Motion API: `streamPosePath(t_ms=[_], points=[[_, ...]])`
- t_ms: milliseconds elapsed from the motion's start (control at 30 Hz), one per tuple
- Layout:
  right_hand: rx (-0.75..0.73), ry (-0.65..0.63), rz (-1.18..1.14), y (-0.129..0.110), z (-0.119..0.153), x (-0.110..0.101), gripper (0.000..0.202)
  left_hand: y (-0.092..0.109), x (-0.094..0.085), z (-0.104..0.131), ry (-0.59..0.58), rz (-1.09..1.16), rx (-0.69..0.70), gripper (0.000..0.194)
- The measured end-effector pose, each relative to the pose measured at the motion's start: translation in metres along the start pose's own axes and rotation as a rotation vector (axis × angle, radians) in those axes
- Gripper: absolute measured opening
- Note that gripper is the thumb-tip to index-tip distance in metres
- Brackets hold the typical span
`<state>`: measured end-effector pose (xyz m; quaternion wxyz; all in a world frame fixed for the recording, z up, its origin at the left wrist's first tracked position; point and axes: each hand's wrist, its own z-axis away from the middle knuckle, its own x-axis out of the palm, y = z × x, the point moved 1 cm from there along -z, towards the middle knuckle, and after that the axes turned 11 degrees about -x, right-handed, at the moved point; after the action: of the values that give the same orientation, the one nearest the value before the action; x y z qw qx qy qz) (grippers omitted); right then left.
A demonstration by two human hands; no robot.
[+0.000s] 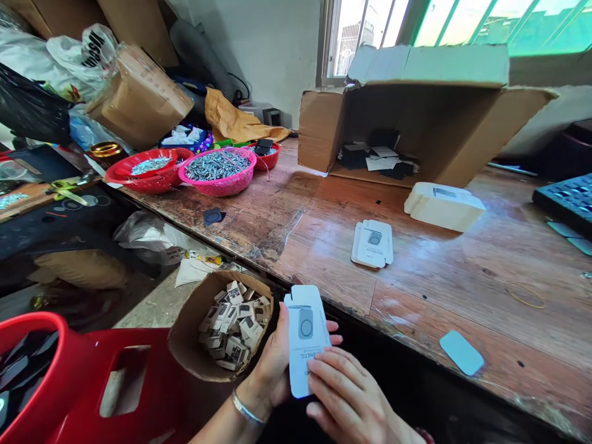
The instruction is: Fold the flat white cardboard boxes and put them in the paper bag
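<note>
A flat, folded white carton (303, 364) printed with a grey device and the word "MAGNETIC" is held in front of me, just off the table's near edge. My left hand (272, 364) grips it from behind and the left, its fingertips showing past the right side. Across the lower right of the carton lie the fingers of my right hand (346, 388), stretched over its printed face. Below and left, a round-sided cardboard box (185, 351) holds many small assembled cartons (235, 314). On the table rests a short stack of flat cartons (372, 244).
A taller stack of flat cartons (439, 209) stands near an open cardboard box (319, 132) with card pieces inside. Pink basket (219, 185) and red basket (143, 184) hold small metal parts. A pale rounded plate (461, 353) lies at right; a red chair (152, 364) is at left.
</note>
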<state>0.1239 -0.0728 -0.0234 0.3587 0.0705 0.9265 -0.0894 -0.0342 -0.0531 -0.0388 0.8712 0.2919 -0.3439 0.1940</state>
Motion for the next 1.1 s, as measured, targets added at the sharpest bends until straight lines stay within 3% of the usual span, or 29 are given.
streamPosePath(t_ms=[67,167,267,333,433,533,633,667,767,867,933,1100], points=[[0.159,0.054,-0.03,0.002,0.005,0.008,0.029,-0.007,-0.004,0.002,0.086,-0.076,0.011,0.092],[0.42,0.073,-0.074,0.015,0.007,0.012,0.043,-0.017,-0.007,0.006,0.108,-0.235,0.023,0.092],[0.629,0.006,-0.192,0.026,0.0,0.009,0.049,-0.024,-0.008,0.01,0.137,-0.362,-0.012,0.094],[0.727,-0.072,-0.255,0.03,-0.006,0.005,0.041,-0.027,-0.008,0.01,0.173,-0.382,-0.034,0.089],[0.763,-0.214,-0.329,0.034,-0.011,-0.001,0.023,-0.03,-0.009,0.009,0.142,-0.393,-0.032,0.076],[0.75,-0.251,-0.409,0.033,-0.009,-0.004,0.029,-0.03,-0.011,0.006,0.135,-0.377,-0.008,0.067],[0.789,-0.102,-0.431,0.026,-0.001,0.0,0.007,-0.027,-0.014,0.0,0.219,-0.305,0.026,0.066],[0.816,-0.006,-0.408,0.023,0.002,0.003,0.01,-0.026,-0.014,-0.001,0.249,-0.273,0.049,0.066],[0.971,0.248,-0.382,0.015,0.011,0.015,0.042,-0.024,-0.016,-0.003,0.301,-0.215,0.127,0.062],[1.114,0.205,-0.677,0.011,0.017,0.029,0.025,-0.026,-0.016,-0.004,0.293,-0.217,0.187,0.06],[1.111,0.12,-0.779,0.01,0.021,0.035,0.028,-0.028,-0.017,-0.004,0.275,-0.228,0.21,0.058],[0.975,0.111,-0.334,0.01,0.032,0.037,0.041,-0.024,-0.024,-0.005,0.285,-0.333,0.322,0.049]])
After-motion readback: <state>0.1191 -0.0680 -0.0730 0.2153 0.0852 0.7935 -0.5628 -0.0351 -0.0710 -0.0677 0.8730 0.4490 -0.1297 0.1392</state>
